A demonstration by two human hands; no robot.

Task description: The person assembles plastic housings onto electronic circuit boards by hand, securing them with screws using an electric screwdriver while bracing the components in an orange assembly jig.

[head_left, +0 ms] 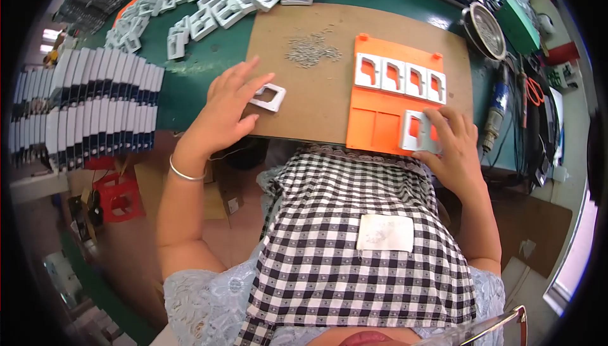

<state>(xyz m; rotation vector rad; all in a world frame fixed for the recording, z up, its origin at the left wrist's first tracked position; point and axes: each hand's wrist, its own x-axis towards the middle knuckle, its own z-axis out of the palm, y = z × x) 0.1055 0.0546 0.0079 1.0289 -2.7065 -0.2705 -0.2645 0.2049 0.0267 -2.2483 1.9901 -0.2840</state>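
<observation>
An orange fixture tray (365,100) lies on a brown board at the right. Several white rectangular frames (392,77) sit side by side along its upper row. In its lower right corner is another white frame (413,129), with the thumb and fingers of my right hand (457,143) around it; my fingers partly hide that corner. My left hand (223,110) reaches over the board's left edge, fingers stretched out. Beside and partly under those fingers lies a loose white frame (271,100); whether they touch it I cannot tell.
Small metal pins (310,50) lie heaped on the brown board (304,112). A large pile of white frames (221,7) covers the back of the green table. Stacked white-and-dark parts (104,102) stand left. A round metal bowl (485,31) and a blue electric screwdriver (497,108) are right.
</observation>
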